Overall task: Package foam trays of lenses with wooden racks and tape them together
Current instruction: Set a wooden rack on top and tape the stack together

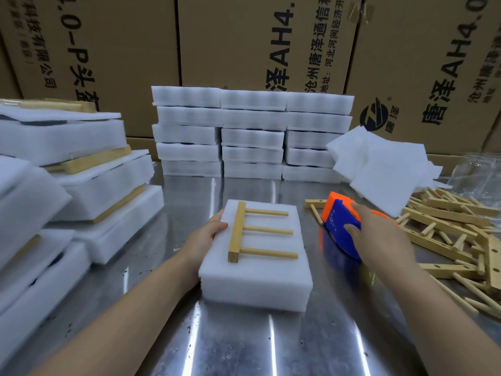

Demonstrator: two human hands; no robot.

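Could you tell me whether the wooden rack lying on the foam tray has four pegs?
No, the wooden rack on the foam tray shows only three pegs.

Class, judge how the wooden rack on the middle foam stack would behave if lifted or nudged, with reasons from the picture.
The wooden rack looks stiff: a square bar with three straight dowels. Lying flat on the foam stack, it probably won't roll. It seems loose, untaped, so it might slide if the stack tilts.

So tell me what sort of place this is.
Probably a factory packing station: printed shipping cartons stacked behind, piled foam trays on a steel table, a heap of wooden racks.
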